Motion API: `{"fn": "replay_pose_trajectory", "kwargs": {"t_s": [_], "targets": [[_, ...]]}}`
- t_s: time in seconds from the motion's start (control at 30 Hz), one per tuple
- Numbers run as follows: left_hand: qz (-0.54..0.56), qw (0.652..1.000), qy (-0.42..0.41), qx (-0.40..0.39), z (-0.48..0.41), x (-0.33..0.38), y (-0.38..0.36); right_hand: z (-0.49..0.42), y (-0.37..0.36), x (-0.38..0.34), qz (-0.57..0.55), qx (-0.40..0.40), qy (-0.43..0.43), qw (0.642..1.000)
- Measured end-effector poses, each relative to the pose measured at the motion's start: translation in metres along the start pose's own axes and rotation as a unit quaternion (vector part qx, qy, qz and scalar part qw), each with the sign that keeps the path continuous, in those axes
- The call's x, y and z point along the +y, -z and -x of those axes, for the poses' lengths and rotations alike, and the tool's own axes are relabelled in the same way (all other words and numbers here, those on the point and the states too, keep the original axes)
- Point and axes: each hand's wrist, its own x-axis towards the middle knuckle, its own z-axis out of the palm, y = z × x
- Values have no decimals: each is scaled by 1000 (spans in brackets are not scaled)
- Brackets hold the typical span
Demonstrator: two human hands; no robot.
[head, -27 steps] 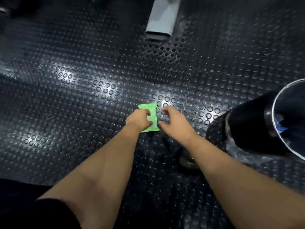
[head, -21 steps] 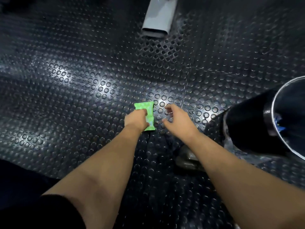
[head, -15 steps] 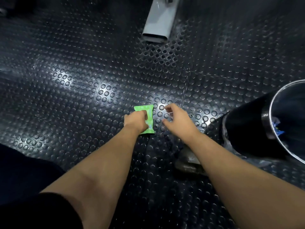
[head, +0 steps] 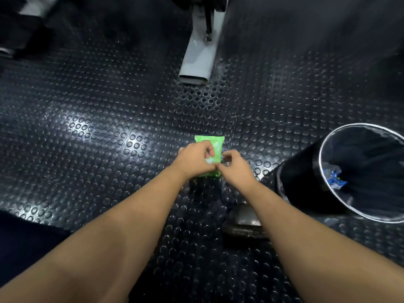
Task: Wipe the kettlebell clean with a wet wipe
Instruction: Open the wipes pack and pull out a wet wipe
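left hand grips the green wipe pack with curled fingers; right hand pinches its face between fingertips

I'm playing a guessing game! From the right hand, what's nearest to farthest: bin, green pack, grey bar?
1. The green pack, touching the right hand, just left of it.
2. The bin, on its right.
3. The grey bar, far ahead, at the top.

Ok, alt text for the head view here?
A person's left hand grips a green wet-wipe pack while the right hand pinches its near edge, above a black studded floor. A black bin stands to the right; a grey metal foot lies ahead.
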Motion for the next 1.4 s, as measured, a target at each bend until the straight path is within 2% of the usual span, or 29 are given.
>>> {"fn": "replay_pose_trajectory", "kwargs": {"t_s": [0.1, 0.2, 0.37, 0.73, 0.83, 0.97, 1.13, 1.23, 1.4], "targets": [[33, 996, -77, 18, 3, 26, 13, 0, 14, -8, -130, 11, -44, 990], [65, 988, -139, 6, 12, 45, 28, 10, 33, -20, -262, 9, -56, 963], [11, 977, -214, -5, 32, 88, 60, 48, 77, -45, -388, 2, -67, 919], [-101, 945, -307, 45, 93, 133, 106, 111, 120, -72, -414, 40, 36, 909], [-82, 940, -321, 77, 115, 140, 123, 129, 133, -78, -391, 42, 69, 917], [-42, 934, -316, 162, 147, 156, 147, 161, 150, -98, -367, 30, 106, 924], [-5, 925, -304, 227, 187, 164, 159, 214, 177, -122, -331, -33, 141, 932], [-79, 916, -317, 234, 212, 180, 157, 247, 187, -117, -330, -58, 142, 932], [-146, 915, -316, 202, 232, 194, 139, 268, 189, -105, -307, -38, 134, 941]]}}
